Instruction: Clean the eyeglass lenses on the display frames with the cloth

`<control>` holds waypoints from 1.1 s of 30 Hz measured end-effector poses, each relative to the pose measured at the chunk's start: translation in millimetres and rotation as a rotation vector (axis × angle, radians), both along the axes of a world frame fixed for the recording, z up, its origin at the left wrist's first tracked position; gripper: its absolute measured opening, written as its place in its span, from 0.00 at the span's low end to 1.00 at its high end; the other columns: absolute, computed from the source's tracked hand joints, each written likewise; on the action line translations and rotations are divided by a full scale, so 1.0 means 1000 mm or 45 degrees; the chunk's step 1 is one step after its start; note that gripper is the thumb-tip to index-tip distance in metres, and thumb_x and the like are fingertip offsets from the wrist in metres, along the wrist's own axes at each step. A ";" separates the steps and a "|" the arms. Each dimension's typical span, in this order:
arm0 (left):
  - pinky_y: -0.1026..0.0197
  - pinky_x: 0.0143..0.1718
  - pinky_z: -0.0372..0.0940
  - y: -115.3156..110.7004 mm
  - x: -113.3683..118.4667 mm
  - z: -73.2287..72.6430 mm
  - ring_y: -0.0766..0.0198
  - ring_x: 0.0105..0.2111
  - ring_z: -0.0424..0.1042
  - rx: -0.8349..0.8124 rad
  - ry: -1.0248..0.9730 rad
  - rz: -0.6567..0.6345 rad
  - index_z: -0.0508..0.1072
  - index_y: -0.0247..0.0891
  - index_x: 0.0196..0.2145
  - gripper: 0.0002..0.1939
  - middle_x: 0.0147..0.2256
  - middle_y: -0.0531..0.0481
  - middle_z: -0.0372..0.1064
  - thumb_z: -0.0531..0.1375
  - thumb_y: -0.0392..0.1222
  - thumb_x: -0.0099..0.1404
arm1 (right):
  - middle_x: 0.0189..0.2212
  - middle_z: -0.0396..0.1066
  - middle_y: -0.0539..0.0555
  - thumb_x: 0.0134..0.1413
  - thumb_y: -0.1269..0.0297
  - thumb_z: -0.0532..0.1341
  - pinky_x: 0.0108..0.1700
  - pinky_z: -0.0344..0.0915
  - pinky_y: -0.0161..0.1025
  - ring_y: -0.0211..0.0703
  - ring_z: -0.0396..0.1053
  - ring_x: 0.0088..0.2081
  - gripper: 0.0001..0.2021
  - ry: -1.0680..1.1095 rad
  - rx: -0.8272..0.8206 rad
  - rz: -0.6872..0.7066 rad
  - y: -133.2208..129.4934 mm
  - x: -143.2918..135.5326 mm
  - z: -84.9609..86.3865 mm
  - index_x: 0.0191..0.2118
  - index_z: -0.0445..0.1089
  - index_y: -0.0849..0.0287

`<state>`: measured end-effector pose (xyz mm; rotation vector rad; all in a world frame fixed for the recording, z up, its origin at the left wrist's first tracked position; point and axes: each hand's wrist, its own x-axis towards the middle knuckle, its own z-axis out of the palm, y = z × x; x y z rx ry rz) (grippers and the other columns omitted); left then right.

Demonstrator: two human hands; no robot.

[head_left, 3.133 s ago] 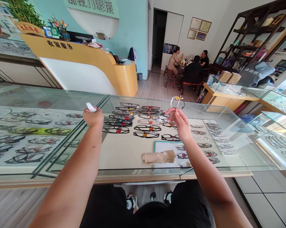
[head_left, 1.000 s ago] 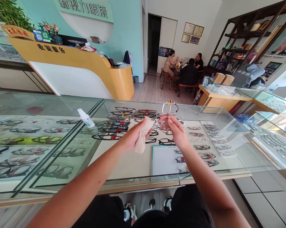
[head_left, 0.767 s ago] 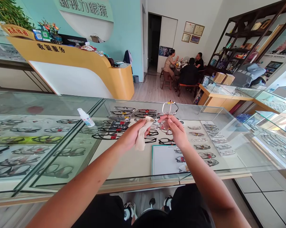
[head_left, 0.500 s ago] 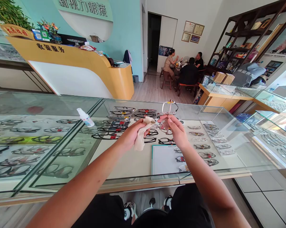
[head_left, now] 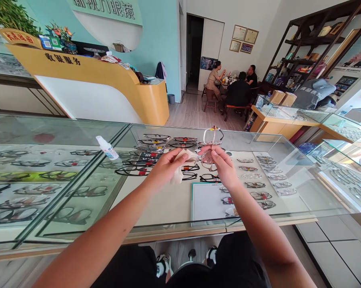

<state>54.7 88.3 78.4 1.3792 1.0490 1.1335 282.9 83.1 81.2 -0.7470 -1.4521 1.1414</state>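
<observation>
Head view | from the wearer's head, above the near side of the glass counter (head_left: 156, 204) | facing forward and down | left hand (head_left: 166, 166) and right hand (head_left: 224, 162) near; back wall (head_left: 267, 18) far

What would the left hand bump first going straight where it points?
The left hand, holding a crumpled beige fabric cloth, would probably meet the thin-rimmed, clear-lensed eyeglasses in the right hand, or that hand's fingertips; depth is unclear.
</observation>
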 end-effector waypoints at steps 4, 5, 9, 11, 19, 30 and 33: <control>0.60 0.42 0.69 0.000 -0.002 0.001 0.55 0.44 0.75 0.240 0.095 0.019 0.84 0.41 0.43 0.26 0.45 0.46 0.80 0.70 0.68 0.67 | 0.47 0.82 0.54 0.74 0.43 0.61 0.56 0.71 0.48 0.52 0.77 0.50 0.18 0.072 -0.027 0.087 -0.002 -0.001 0.002 0.50 0.80 0.49; 0.60 0.43 0.68 0.000 -0.003 0.001 0.55 0.44 0.75 0.273 0.089 0.033 0.84 0.41 0.44 0.26 0.46 0.46 0.80 0.70 0.67 0.67 | 0.47 0.82 0.54 0.73 0.43 0.61 0.57 0.71 0.48 0.53 0.77 0.51 0.18 0.068 -0.025 0.091 -0.003 -0.001 0.003 0.50 0.81 0.49; 0.61 0.36 0.63 -0.001 -0.003 0.001 0.60 0.34 0.71 0.304 0.161 0.122 0.83 0.40 0.39 0.24 0.35 0.49 0.77 0.70 0.66 0.67 | 0.49 0.82 0.55 0.74 0.42 0.60 0.63 0.69 0.51 0.56 0.76 0.55 0.18 -0.005 0.036 0.080 -0.007 0.000 0.007 0.50 0.82 0.47; 0.61 0.35 0.62 -0.003 -0.002 0.002 0.61 0.33 0.70 0.340 0.179 0.151 0.81 0.40 0.38 0.21 0.33 0.50 0.76 0.70 0.63 0.67 | 0.50 0.82 0.55 0.74 0.43 0.60 0.67 0.66 0.52 0.56 0.75 0.58 0.18 -0.012 0.077 0.106 -0.009 0.000 0.008 0.50 0.82 0.47; 0.61 0.35 0.62 -0.008 0.003 0.007 0.62 0.30 0.69 0.361 0.150 0.111 0.75 0.42 0.35 0.21 0.29 0.52 0.72 0.72 0.62 0.65 | 0.50 0.82 0.56 0.73 0.41 0.61 0.63 0.71 0.55 0.57 0.78 0.57 0.19 0.030 -0.013 0.220 -0.010 0.000 0.003 0.52 0.81 0.47; 0.61 0.34 0.63 -0.008 0.003 0.004 0.61 0.32 0.71 0.394 0.117 0.116 0.74 0.42 0.37 0.20 0.32 0.51 0.74 0.71 0.60 0.68 | 0.47 0.82 0.57 0.68 0.38 0.65 0.59 0.74 0.55 0.58 0.80 0.52 0.20 0.121 -0.115 0.183 -0.011 -0.002 0.009 0.49 0.79 0.49; 0.59 0.40 0.68 -0.008 0.003 0.006 0.58 0.38 0.75 0.397 0.135 0.055 0.76 0.42 0.35 0.19 0.38 0.47 0.78 0.72 0.60 0.66 | 0.48 0.82 0.57 0.68 0.38 0.65 0.57 0.75 0.54 0.57 0.80 0.51 0.20 0.125 -0.121 0.188 -0.011 -0.002 0.009 0.49 0.79 0.48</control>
